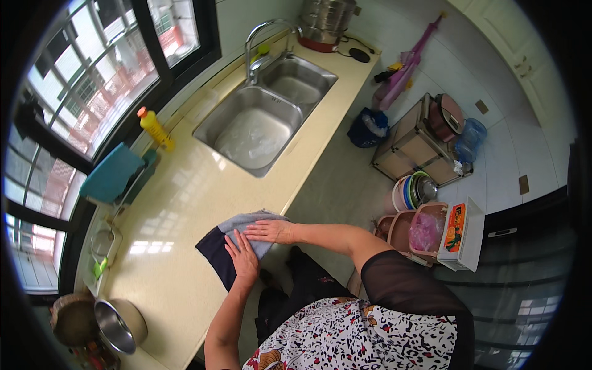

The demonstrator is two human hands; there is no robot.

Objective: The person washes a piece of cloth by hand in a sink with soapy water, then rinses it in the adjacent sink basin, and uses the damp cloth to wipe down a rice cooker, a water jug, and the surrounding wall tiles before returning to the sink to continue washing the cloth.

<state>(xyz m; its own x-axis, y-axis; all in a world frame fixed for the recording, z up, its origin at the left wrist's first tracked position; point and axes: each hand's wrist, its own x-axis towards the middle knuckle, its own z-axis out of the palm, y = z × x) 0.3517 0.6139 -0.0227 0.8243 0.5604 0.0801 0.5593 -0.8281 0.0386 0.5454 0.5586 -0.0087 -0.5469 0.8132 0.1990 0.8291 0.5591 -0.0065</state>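
Note:
A folded cloth (216, 253), dark navy on one part and grey on the other, lies at the front edge of the cream countertop (185, 208). My left hand (243, 259) rests on it with fingers spread, over the line between the dark and grey parts. Flat on the grey part is my right hand (269, 231), its fingertips close to those of my left hand. Neither hand is closed around the cloth. A corner of the cloth reaches to the counter's edge.
A double steel sink (252, 138) with some water and a tall faucet (252, 55) lies beyond the cloth. Along the window stand a yellow bottle (156, 129) and a teal board (111, 173). A steel pot (121, 323) is at the lower left. Baskets (425, 231) stand on the right.

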